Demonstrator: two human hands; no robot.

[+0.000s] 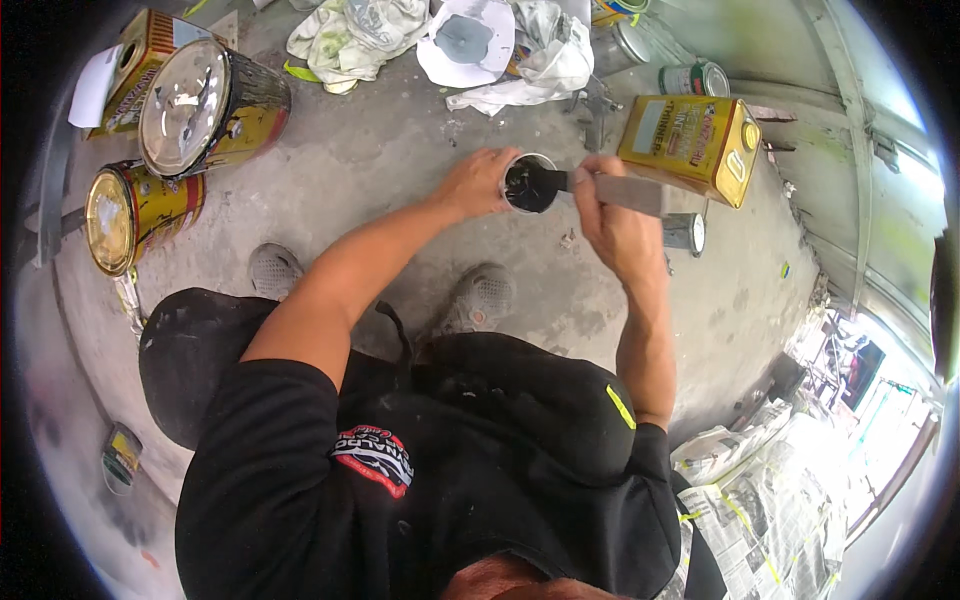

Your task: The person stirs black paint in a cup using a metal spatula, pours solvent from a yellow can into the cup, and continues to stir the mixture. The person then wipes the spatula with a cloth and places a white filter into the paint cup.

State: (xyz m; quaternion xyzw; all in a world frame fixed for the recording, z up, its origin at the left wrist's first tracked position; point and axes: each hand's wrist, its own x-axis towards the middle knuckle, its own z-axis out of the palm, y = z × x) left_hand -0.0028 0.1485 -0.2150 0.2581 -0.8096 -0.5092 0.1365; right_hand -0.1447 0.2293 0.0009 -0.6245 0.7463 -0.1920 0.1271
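Note:
My left hand is wrapped round the side of a round cup with dark, nearly black paint in it. In my right hand is a flat, wide grey stir stick, gripped between thumb and fingers. The stick's black-coated end reaches over the right rim and into the paint. To the right of that hand stands a rectangular yellow thinner can with a yellow cap. A small open metal can lies just below the yellow one, partly behind my right wrist.
Two lidded paint cans, a larger one and a smaller one, sit at left beside another rectangular tin. Crumpled cloths and a paint-stained white sheet lie ahead. My shoes rest on the concrete floor. Newspaper-covered items are at lower right.

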